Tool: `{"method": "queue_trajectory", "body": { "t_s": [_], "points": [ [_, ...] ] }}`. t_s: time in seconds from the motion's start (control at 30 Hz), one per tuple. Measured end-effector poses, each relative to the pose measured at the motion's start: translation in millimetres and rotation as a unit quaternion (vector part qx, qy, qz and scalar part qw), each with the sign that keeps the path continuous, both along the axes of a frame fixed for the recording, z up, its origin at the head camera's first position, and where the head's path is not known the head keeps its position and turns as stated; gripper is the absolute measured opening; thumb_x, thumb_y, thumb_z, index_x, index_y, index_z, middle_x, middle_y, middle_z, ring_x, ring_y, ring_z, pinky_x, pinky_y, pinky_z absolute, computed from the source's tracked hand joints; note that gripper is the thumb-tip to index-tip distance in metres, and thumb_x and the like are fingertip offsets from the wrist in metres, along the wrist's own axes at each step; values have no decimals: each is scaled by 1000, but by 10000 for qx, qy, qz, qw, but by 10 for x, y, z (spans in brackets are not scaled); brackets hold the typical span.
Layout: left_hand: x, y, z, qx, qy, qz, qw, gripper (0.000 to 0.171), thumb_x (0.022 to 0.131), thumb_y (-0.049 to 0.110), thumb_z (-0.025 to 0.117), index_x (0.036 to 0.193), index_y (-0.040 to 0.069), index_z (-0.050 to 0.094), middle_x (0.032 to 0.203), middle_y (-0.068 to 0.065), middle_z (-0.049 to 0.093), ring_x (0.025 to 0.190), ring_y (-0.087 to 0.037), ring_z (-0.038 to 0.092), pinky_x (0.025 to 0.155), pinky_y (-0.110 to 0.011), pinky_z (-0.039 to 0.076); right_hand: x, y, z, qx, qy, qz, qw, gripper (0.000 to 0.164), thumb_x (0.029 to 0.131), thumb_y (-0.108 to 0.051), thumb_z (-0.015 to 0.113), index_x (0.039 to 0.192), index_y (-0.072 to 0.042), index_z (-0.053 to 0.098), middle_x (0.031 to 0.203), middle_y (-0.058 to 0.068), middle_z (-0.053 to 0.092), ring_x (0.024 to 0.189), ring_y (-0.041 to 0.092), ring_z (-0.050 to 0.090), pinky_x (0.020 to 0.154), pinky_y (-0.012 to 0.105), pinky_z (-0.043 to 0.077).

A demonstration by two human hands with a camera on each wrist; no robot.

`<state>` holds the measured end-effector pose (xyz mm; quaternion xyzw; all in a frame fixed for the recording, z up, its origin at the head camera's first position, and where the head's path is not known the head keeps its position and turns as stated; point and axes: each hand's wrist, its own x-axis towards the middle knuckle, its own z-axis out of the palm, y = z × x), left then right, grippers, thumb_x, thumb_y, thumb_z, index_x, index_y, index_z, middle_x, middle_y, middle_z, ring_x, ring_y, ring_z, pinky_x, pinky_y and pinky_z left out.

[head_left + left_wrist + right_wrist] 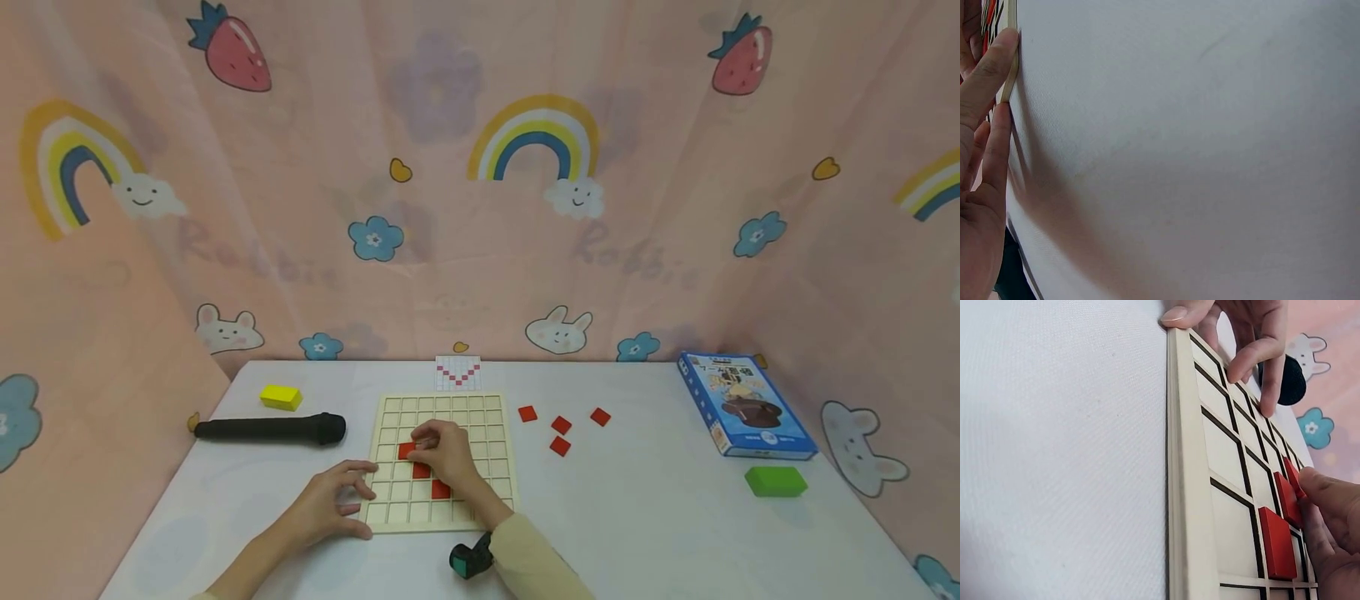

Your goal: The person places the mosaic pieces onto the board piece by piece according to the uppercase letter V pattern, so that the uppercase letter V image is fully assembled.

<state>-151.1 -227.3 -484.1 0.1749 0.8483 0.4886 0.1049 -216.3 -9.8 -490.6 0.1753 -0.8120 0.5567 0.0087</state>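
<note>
A cream grid board [390, 517] lies on the white table, with red square tiles set in a diagonal run of its cells. My right hand [448, 457] is over the board, its thumb and fingertips pinching the farthest-left red tile [406, 451] at its cell. Nearer to me along the diagonal sit a second red tile [422, 471] and a third red tile [1278, 542], the latter partly under the hand in the head view. My left hand [330, 500] rests at the board's left edge, fingers loosely extended onto it and thumb at the near corner.
Several loose red tiles [560, 425] lie right of the board. A small pattern card [458, 373] is behind it. Left are a black microphone [262, 429] and yellow block [281, 397]; right, a blue box [750, 408] and green block [776, 482]. A black device [471, 558] is by my right wrist.
</note>
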Motion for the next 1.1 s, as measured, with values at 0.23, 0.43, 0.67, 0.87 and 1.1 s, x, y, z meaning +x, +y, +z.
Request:
{"method": "queue_trajectory", "body": {
  "t_s": [0.23,0.43,0.67,0.87,1.1],
  "points": [
    [10,4,-8,62,8,0,10000,41,56,10,90,87,3,65,134,-24,47,122,-48,43,78,-25,59,5,15,12,-167,-142,57,9997,22,75,6,77,93,8,67,88,17,70,77,26,70,66,16,57],
    [10,2,-44,30,13,80,10000,41,55,11,91,86,6,65,133,-22,48,123,-47,43,78,-24,59,7,34,28,-254,-342,66,9991,20,76,4,77,93,7,67,88,15,70,78,25,70,68,18,58],
    [16,20,-29,-169,130,126,9997,41,55,13,91,85,6,65,132,-22,50,121,-48,43,76,-22,59,4,116,30,-321,-775,-54,9965,20,78,0,77,95,2,69,89,10,69,78,16,70,71,22,59],
    [18,27,-13,-161,101,154,9997,40,54,13,91,85,6,65,132,-21,50,122,-47,43,77,-21,59,-8,231,33,-361,-776,-24,9963,20,79,-1,76,97,2,69,91,10,70,80,17,69,72,23,59],
    [11,25,7,-231,119,112,9996,40,54,14,91,85,6,65,132,-22,49,123,-48,42,77,-22,59,2,423,20,-302,-749,-152,9966,19,81,-4,75,98,1,69,92,9,70,81,17,69,74,25,59]
  ]
}}
